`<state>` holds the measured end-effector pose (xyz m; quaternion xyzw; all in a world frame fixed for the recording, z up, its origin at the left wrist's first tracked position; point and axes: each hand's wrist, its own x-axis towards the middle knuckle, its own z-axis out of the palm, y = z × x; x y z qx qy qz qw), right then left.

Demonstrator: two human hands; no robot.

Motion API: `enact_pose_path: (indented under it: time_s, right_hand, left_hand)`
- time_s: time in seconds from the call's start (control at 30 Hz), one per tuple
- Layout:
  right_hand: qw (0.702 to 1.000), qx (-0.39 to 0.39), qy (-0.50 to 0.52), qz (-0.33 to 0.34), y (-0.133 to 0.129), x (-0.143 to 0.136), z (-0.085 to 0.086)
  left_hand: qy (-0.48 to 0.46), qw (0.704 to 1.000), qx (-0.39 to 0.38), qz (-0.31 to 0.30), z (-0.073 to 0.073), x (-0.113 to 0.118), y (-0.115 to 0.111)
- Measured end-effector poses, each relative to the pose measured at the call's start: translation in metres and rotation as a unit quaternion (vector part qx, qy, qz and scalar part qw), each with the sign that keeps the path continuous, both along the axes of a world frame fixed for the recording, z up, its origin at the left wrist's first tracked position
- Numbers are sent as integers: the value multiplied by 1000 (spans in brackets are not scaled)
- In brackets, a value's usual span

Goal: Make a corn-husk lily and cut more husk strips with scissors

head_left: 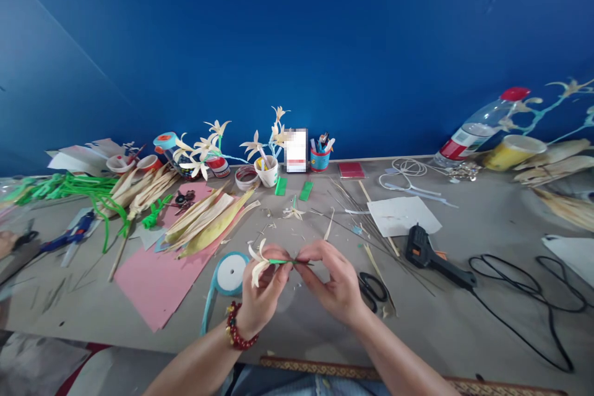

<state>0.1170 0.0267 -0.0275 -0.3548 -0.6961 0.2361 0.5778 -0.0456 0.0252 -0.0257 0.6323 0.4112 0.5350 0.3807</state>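
A cream husk flower with a green-wrapped stem lies level between both hands, its petals pointing left. My left hand, with a red bead bracelet at the wrist, pinches the stem just below the petals. The fingertips of my right hand are closed on the stem's thin dark end, close to the left fingertips. Beside my left hand lies a roll of light blue tape, its loose end trailing toward the front edge. Black-handled scissors rest just right of my right hand.
Pink paper and dried husks lie to the left. A black glue gun with its cord is on the right, by a white paper. Cups with flowers stand at the back. Another person's hand shows far left.
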Motion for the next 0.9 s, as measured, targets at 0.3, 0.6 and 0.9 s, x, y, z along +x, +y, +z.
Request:
enact_pose_path:
  time_s: [0.3,0.6,0.9]
  right_hand:
    - [1000,11,13,22,-2,-1,3]
    - [999,16,33,25,-5,-5,5]
    - [995,81,-52,-10,-6,0,1]
  left_hand:
    - [-49,998,-48,-12,-5,1,0]
    - [-207,969,-124,-54,-20,6,0]
    - [-187,978,-91,-28,-22,4,-1]
